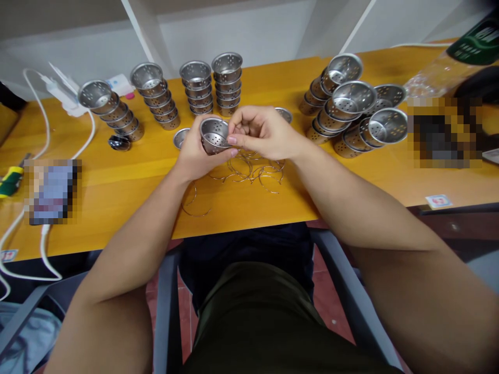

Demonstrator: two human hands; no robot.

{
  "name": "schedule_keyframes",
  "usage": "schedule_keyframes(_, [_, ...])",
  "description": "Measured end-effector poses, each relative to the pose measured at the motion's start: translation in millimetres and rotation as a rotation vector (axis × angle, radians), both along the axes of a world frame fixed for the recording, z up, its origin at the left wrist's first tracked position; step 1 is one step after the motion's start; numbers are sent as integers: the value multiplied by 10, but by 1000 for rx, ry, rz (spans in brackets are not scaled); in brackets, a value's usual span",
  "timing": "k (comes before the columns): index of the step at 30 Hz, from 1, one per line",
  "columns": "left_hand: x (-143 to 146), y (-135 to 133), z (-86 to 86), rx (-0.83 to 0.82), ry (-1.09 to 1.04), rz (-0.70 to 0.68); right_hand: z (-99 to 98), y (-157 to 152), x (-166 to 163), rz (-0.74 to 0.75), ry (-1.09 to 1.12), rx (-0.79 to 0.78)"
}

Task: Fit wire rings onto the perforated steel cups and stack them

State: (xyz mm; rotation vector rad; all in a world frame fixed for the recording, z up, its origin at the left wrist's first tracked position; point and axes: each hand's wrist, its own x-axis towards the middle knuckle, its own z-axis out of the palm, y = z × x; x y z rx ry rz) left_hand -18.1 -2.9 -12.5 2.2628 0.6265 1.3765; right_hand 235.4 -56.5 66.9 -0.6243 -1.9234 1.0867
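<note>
My left hand [195, 156] is wrapped round a small perforated metal cup [213, 136], its mouth tilted up toward me. At the cup's right rim, the thumb and fingers of my right hand [265, 132] are pinched together. Whatever sits in that pinch, if anything, is too small to make out. Below both hands, several thin curved wire rings [268, 179] lie loose on the table. A round metal piece [180, 138] shows partly behind my left hand, and another metal rim [285, 114] peeks out behind my right hand.
Stacks of perforated cups stand at the back left [152, 93] and lean in a group on the right [351, 104]. A phone [54, 192] with a white cable, a screwdriver [12, 181] and a power strip [64, 93] lie left. A plastic bottle [448, 65] is far right.
</note>
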Motion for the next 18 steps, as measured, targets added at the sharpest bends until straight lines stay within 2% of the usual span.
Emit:
schedule_keyframes(4, [-2,-32,6,-24,-7,40,-40,5,-17,-21,8,26])
schedule_keyframes(9, [-14,-94,90,-23,77,118,-78,33,-51,1,72,60])
schedule_keyframes(14, [-24,-123,140,41,74,52,-86,43,-59,32,109,59])
schedule_keyframes(18, [-12,-135,135,11,105,64,-110,69,-40,62,86,63])
